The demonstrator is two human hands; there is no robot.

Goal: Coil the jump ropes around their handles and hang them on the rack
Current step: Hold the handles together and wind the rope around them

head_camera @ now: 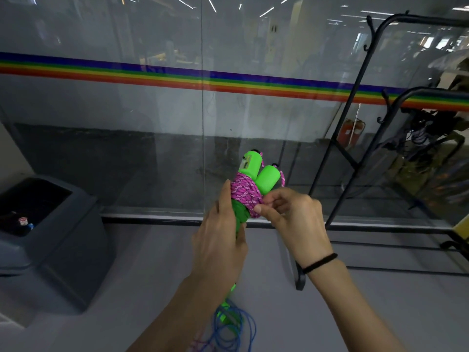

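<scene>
Head view: left grip [220, 240] clamps the green handles [251, 166] steady so right grip [291, 219], pinching the pink rope [245, 194], can tuck it.

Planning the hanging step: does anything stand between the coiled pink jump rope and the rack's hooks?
Nothing visible does. The left hand and right hand hold the pink rope coiled on its green handles; the rack stands to the right, hooks higher, open air between. A blue rope lies on the floor below.
</scene>
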